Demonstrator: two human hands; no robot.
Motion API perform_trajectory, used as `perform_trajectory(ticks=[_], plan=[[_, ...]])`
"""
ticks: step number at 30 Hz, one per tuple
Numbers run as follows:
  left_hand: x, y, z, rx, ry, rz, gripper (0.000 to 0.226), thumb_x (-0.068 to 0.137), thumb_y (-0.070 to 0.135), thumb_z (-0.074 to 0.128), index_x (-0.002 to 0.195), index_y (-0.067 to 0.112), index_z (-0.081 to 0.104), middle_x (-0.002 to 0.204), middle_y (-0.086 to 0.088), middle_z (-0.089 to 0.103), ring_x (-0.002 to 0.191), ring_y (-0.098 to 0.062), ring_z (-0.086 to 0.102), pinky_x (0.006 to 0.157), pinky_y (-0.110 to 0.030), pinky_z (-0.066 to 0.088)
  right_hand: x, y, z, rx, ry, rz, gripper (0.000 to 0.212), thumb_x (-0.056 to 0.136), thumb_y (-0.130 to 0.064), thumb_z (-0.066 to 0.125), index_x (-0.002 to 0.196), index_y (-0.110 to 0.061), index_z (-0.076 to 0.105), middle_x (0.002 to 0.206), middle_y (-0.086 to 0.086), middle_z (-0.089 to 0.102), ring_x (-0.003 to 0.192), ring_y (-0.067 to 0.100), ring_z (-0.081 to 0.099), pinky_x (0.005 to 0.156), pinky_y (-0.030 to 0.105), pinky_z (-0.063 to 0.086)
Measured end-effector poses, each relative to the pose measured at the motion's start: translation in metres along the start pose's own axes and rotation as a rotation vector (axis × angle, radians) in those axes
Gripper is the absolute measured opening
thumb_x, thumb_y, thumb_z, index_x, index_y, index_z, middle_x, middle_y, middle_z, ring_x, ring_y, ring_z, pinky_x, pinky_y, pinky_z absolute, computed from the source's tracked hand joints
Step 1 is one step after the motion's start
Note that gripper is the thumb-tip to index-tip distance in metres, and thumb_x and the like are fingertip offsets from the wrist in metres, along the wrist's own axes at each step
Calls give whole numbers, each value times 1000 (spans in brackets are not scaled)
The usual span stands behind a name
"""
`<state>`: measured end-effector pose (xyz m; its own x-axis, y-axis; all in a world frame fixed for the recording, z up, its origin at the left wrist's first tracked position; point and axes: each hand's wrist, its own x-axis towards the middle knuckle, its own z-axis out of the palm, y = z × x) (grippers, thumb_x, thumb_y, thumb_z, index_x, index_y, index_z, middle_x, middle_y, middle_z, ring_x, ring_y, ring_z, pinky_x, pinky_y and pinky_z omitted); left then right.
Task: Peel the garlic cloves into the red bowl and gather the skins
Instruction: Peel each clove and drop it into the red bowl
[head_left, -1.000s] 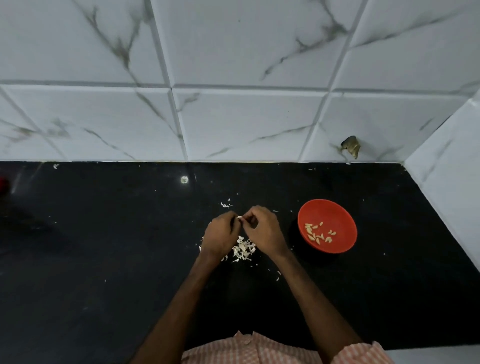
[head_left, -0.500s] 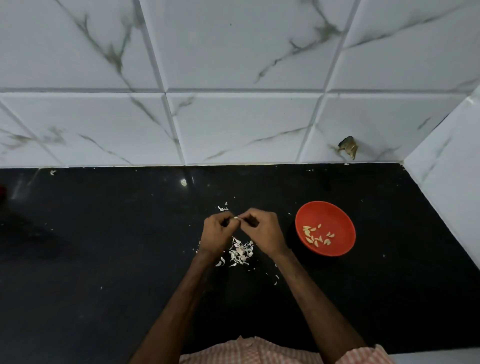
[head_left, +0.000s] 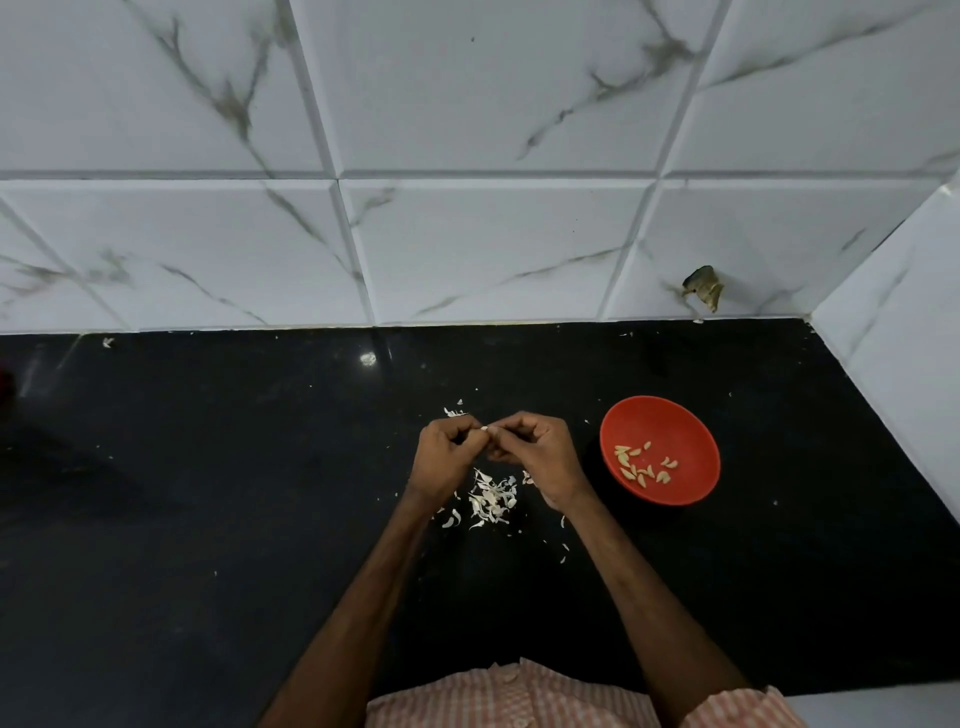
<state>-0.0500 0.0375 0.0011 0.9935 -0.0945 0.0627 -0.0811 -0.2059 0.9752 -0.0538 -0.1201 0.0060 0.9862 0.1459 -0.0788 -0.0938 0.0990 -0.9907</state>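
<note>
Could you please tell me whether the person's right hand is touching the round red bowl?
Apart. The head view shows a strip of black countertop between the right hand and the round red bowl.

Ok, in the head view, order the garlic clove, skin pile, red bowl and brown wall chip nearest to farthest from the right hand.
1. garlic clove: pinched by the right hand.
2. skin pile: on the counter, beneath and left.
3. red bowl: to its right.
4. brown chip: far back on the wall tile.
</note>
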Motion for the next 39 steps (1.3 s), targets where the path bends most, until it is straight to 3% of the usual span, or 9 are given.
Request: perform_trajectory(ticks=[4, 8, 12, 15, 18, 22, 27, 32, 39], plan=[[1, 3, 0, -39, -3, -27, 27, 86, 24, 55, 62, 15, 63, 55, 6, 57, 53, -9, 50, 52, -25, 40, 1, -4, 1, 28, 11, 9, 7, 92, 1, 67, 98, 2, 72, 87, 14, 74, 81, 21, 72, 76, 30, 61], [2, 2, 1, -86, -17, -56, 28, 88, 17, 50, 64, 4, 59, 57, 0, 55, 52, -11, 49, 52, -25, 39, -1, -7, 1, -44, 2, -18, 8, 94, -5, 67, 100, -5, 72, 93, 12, 75, 89, 24, 73, 78, 35, 61], [1, 4, 0, -21, 13, -8, 28, 85, 27, 53, 66, 8, 62, 56, 4, 54, 54, -8, 49, 53, -24, 40, 0, -7, 3, -229, 53, -90, 10, 91, -7, 71, 99, -13, 73, 98, -1, 73, 94, 19, 72, 75, 38, 63], [1, 6, 1, -4, 43, 27, 38, 80, 38, 53, 69, 4, 65, 58, -7, 57, 55, -10, 49, 54, -27, 40, 2, -8, 6, -377, 107, -240, 18, 87, 0, 72, 99, -14, 73, 95, -6, 70, 89, 14, 68, 77, 33, 60], [1, 5, 1, 10, 69, 31, 35, 79, 38, 53, 69, 6, 65, 60, -13, 57, 56, -14, 49, 54, -30, 40, 0, -7, 9, -492, 118, -329, 17, 86, 1, 73, 96, -12, 74, 93, -7, 69, 88, 10, 67, 78, 23, 56], [1, 2, -1, -27, 103, 11, 33, 80, 35, 53, 67, 6, 63, 58, -8, 54, 56, -14, 46, 54, -32, 37, 1, -7, 9, -509, 71, -305, 15, 90, -2, 71, 102, -10, 76, 96, -8, 70, 93, 7, 69, 83, 23, 57], [-2, 3, 0, -9, 73, 31, 35, 81, 34, 54, 73, 3, 67, 61, -12, 57, 55, -10, 46, 52, -26, 38, 2, -6, 11, -431, 108, -215, 7, 92, -11, 71, 94, -16, 75, 89, -8, 72, 88, 11, 69, 80, 29, 57], [-3, 5, 1, 5, 78, 21, 35, 81, 32, 52, 71, 2, 65, 62, -12, 57, 55, -12, 46, 52, -28, 37, 1, -8, 16, -52, 184, 31, 9, 96, -12, 66, 94, -9, 74, 95, 11, 75, 91, 26, 71, 76, 38, 62], [-6, 2, 0, 59, 88, -74, 29, 88, 27, 47, 63, 15, 55, 58, -5, 53, 54, -12, 47, 54, -34, 40, -1, -13, 17, 117, 227, 100, 9, 95, -8, 66, 95, -12, 75, 85, -3, 73, 78, 8, 65, 70, 32, 60]])
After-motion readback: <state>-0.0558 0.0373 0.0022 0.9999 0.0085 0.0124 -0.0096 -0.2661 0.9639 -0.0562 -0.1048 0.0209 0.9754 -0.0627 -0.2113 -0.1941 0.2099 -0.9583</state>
